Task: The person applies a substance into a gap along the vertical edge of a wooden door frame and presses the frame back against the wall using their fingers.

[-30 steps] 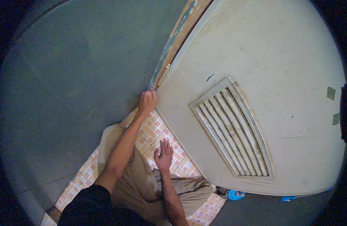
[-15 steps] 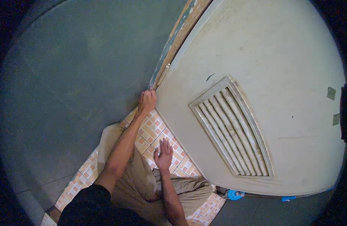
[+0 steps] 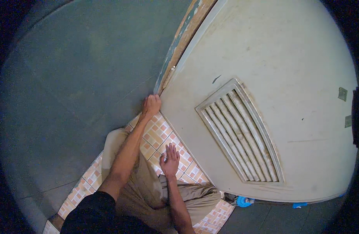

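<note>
At the foot of the door frame [image 3: 173, 54], my left hand [image 3: 152, 105] is closed with its fingers bunched against the lower end of the worn wooden edge. Whatever the fingers pinch is hidden or too small to name. Green paint flakes along that wood. Right beside the hand stands the pale grey door [image 3: 304, 70], its bottom corner nearly touching my knuckles. My right hand [image 3: 170, 162] hangs over or rests on the patterned tile floor [image 3: 152, 136], fingers stretched out and holding nothing; I cannot tell if it touches the tiles.
A slatted vent [image 3: 242, 136] is set into the door. The dark grey wall [image 3: 78, 66] fills the left side. My folded legs in brown trousers [image 3: 144, 187] take up the floor near me. Past the door's lower edge lies a round blue thing [image 3: 245, 201].
Almost nothing differs. The fingers of my left hand have shifted slightly at the frame's foot, and the view has moved a touch. My right hand stays in place.
</note>
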A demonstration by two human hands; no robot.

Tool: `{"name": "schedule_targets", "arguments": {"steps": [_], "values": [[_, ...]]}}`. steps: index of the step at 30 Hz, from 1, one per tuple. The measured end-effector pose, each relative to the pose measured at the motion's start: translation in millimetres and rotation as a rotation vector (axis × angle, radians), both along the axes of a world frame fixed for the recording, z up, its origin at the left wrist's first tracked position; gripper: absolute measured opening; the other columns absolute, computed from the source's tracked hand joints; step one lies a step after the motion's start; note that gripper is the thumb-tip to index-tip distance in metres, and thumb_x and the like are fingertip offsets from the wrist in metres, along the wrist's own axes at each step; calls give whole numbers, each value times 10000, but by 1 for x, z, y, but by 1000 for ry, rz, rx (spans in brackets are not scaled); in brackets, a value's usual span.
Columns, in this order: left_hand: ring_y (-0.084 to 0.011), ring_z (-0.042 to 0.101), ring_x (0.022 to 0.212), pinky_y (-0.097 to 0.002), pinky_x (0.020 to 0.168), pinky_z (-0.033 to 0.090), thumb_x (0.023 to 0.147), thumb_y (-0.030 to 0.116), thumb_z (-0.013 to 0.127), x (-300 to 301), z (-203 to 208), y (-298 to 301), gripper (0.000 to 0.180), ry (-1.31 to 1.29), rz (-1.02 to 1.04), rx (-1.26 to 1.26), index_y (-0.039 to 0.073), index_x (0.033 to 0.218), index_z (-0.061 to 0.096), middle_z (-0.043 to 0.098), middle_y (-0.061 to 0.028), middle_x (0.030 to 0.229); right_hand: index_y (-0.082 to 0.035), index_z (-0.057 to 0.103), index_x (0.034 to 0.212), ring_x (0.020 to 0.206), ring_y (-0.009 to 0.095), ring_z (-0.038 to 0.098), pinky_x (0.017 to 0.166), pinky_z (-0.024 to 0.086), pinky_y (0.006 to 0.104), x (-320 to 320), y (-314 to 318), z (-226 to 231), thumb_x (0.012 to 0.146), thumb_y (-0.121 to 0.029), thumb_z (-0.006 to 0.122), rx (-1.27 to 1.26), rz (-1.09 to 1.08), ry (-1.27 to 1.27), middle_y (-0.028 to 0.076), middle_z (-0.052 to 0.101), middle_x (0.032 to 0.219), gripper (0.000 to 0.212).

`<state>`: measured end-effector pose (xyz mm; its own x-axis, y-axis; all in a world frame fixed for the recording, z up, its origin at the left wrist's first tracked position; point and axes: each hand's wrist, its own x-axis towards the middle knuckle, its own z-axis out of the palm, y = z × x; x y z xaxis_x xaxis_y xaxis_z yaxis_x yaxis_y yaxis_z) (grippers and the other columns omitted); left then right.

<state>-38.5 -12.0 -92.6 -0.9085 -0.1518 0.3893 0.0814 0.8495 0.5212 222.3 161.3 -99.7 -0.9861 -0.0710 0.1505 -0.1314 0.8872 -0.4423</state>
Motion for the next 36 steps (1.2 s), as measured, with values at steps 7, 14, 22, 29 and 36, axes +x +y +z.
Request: {"name": "schedule_targets", "arguments": {"steps": [7,14,22,29,36], "values": [[-417,625,781,-548,696,489,967,146,379,15,36,20,286,90,-101,-118,5,848,597,629,-245,814,-87,489,1386,1410,286,343,1160,228,476,1,15,-1,910,-237,525,17,-29,19,110,421,1491,500],[-334,592,662,-463,576,470,923,74,500,-9,-33,-9,124,149,-16,-73,16,862,592,537,-168,680,-89,497,1381,1417,286,330,1166,218,482,-1,-4,0,909,-240,520,-35,8,7,106,401,1507,497],[-314,576,633,-440,551,454,906,65,484,19,43,27,113,538,6,-327,46,816,550,498,-119,663,-88,497,1381,1419,291,324,1164,219,487,2,21,-1,915,-254,503,15,-42,-7,106,398,1509,494],[-288,572,631,-429,547,451,872,32,529,2,1,-1,74,360,-12,-229,50,800,522,493,-102,666,-87,485,1390,1424,288,314,1169,209,483,0,1,0,919,-257,497,-3,4,-22,105,388,1514,500],[-379,566,692,-498,618,446,880,111,518,13,28,14,125,340,-33,-140,22,805,564,559,-196,719,-85,478,1395,1423,293,317,1168,210,486,2,10,-1,917,-257,497,-14,-11,-9,112,389,1513,508]]}}
